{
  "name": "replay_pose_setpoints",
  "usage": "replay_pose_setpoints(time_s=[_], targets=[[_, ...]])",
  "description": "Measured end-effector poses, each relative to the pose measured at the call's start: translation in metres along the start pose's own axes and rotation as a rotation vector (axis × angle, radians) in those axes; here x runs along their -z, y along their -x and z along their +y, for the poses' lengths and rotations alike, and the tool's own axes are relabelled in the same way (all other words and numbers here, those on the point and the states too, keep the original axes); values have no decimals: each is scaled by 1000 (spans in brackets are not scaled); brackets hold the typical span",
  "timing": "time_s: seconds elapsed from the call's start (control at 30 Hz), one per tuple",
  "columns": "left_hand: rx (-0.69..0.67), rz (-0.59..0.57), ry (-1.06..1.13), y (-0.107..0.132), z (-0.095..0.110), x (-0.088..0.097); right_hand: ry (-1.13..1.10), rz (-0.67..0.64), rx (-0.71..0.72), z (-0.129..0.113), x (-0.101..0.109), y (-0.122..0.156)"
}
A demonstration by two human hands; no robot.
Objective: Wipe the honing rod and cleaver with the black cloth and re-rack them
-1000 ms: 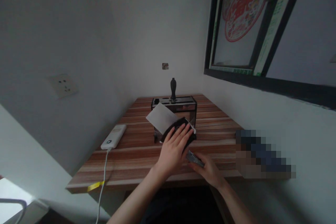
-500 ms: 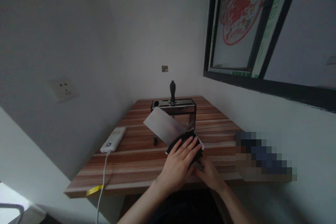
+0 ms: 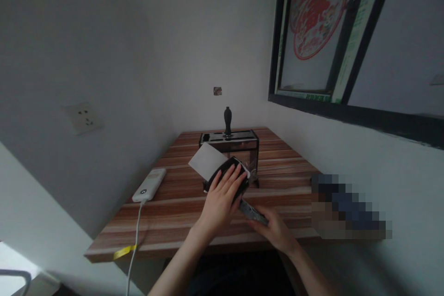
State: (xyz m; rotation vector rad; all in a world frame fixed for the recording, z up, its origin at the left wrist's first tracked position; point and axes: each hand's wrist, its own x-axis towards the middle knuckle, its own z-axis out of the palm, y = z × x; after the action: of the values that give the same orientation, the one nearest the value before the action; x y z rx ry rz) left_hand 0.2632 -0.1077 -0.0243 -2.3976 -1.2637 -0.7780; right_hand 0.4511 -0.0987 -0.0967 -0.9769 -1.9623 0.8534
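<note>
My right hand [image 3: 274, 229] is closed round the dark handle [image 3: 253, 212] of a cleaver, low over the table's front edge. The wide pale blade [image 3: 204, 159] points up and to the left. My left hand [image 3: 222, 196] presses a black cloth [image 3: 229, 169] onto the blade, fingers laid along the top and the cloth folded over the blade's edge. Only the blade's far end shows beyond the cloth.
Behind the blade a metal knife holder [image 3: 243, 141] stands on the striped wooden table [image 3: 173, 212], one black handle [image 3: 227, 118] sticking up from it. A white power bank [image 3: 150, 185] with its cable [image 3: 133, 245] lies left. Wall socket [image 3: 83, 118] left, dark-framed window [image 3: 312, 101] right.
My left hand slid the cloth down the blade toward the handle, then back up toward the tip. The blade is tilted a little differently; my right hand has shifted only slightly.
</note>
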Motion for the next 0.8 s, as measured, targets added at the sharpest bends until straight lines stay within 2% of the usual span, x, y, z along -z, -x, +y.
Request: replay_pose_setpoints(time_s=[0.53,0.63,0.8], targets=[[229,245,-13,-19,-76,22,17,3,3,6,-2,1],[263,273,4,-17,-81,22,22,-4,-2,6,-2,1],[288,288,-69,-14,-74,21,28,-12,-18,4,-2,1]])
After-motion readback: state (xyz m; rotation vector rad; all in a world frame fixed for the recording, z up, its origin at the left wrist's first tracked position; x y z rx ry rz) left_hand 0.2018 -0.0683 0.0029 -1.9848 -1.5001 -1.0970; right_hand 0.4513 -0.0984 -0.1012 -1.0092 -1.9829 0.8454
